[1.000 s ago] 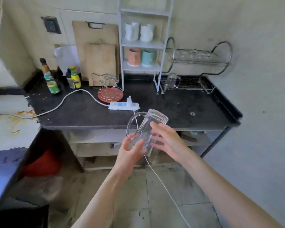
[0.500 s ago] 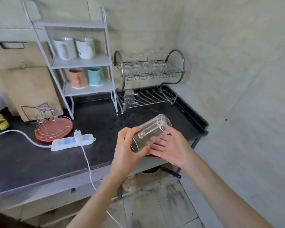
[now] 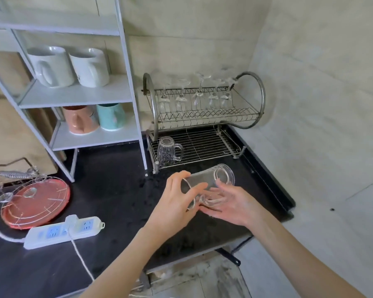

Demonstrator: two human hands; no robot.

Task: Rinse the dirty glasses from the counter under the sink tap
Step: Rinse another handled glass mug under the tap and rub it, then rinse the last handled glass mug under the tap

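A clear glass mug [image 3: 211, 180] with a handle lies on its side in the air above the black counter [image 3: 108, 190], its mouth pointing away to the right. My left hand [image 3: 177, 201] grips its base end with thumb and fingers curled round it. My right hand [image 3: 228, 204] cups it from below, with its fingers at the handle. Just beyond stands a metal dish rack [image 3: 205, 130]; another glass mug [image 3: 167, 151] stands upside down on the rack's lower tier and several stemmed glasses [image 3: 194, 97] hang upside down on the upper tier.
A white shelf unit [image 3: 78, 97] with ceramic mugs stands left of the rack. A white power strip [image 3: 65, 231] with its cord lies near the counter's front edge, beside a red round tray [image 3: 35, 205] with a wire holder. The wall is close on the right.
I have come closer to the counter and the rack. Both hands have carried the glass mug forward over the counter, toward the rack's lower tier, and the mug has turned so its handle is underneath.
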